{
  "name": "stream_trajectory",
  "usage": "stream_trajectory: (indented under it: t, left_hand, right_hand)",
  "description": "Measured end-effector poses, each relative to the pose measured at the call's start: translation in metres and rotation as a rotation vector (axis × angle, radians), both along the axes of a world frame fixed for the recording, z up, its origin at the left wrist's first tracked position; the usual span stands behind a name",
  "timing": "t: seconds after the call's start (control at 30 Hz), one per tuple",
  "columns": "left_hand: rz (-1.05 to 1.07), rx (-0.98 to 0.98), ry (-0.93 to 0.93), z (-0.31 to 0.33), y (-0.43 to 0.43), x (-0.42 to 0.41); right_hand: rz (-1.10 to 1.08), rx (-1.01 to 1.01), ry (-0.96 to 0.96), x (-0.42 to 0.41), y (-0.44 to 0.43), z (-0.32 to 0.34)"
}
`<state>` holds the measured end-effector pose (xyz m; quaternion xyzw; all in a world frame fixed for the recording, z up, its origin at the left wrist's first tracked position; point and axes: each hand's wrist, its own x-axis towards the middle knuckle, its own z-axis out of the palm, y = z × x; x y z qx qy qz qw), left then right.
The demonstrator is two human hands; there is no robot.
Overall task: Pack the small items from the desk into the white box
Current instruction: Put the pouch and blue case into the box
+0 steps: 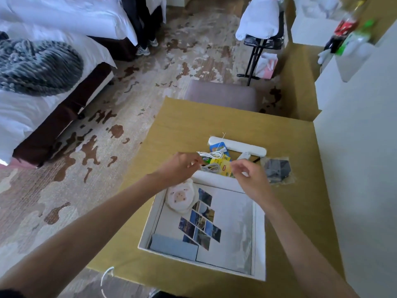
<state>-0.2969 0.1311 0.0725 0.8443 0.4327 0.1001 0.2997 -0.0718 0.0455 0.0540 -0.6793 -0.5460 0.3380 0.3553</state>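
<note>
Beyond the white box [260, 239] on the tabletop [182, 117], white cables [212, 155] and a yellow packet [223, 166] lie heaped. Left grip [182, 164] meets the cables, fingers bunched; whether it holds them, I cannot tell. Right grip [251, 175] hangs loosely curled, empty.

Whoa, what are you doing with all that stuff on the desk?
A person is packing a white box on the desk. A pig plush and a photo sheet already lie inside. The left hand and right hand reach past its far edge to the white cables and yellow tea packets; whether either holds anything is unclear.
</note>
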Motion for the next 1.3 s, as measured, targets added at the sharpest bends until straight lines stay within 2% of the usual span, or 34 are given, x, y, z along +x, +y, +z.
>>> stream_trajectory:
  t: [0.1,0.17,0.33,0.43,0.57,0.7,0.77,0.87,0.97,1.03,1.17,1.3]
  left_hand:
    - [0.040,-0.091,0.020,-0.014,0.040,0.029]
    - [0.018,-0.079,0.094,-0.028,0.065,0.047]
    - [-0.085,-0.104,0.286,-0.073,0.110,0.071]
    - [-0.218,-0.023,0.426,-0.096,0.127,0.081]
    - [-0.313,0.071,0.531,-0.120,0.139,0.089]
    - [-0.301,0.084,0.475,-0.130,0.147,0.087]
    - [-0.245,0.016,0.423,-0.129,0.149,0.080]
    - [-0.051,-0.068,0.250,-0.118,0.150,0.066]
    - [0.128,-0.044,0.053,-0.099,0.147,0.050]
    - [0.192,-0.003,-0.047,-0.083,0.143,0.037]
    - [0.234,0.001,-0.182,-0.052,0.117,0.016]
    - [0.133,-0.022,-0.204,-0.028,0.076,-0.003]
  right_hand:
    - [-0.125,-0.110,-0.080,0.024,0.034,-0.011]
    - [-0.163,-0.237,-0.199,0.034,0.057,-0.022]
    - [-0.124,-0.543,-0.455,0.049,0.107,-0.052]
    - [-0.113,-0.681,-0.560,0.052,0.130,-0.070]
    - [-0.135,-0.719,-0.635,0.055,0.143,-0.094]
    - [-0.174,-0.631,-0.688,0.056,0.150,-0.103]
    - [-0.180,-0.586,-0.657,0.057,0.151,-0.098]
    - [-0.241,-0.458,-0.463,0.059,0.146,-0.079]
    - [-0.287,-0.262,-0.190,0.053,0.128,-0.049]
    - [-0.291,-0.136,-0.091,0.045,0.111,-0.026]
    - [-0.159,-0.038,0.034,0.025,0.067,0.006]
    - [0.021,-0.034,0.087,0.004,0.022,0.022]
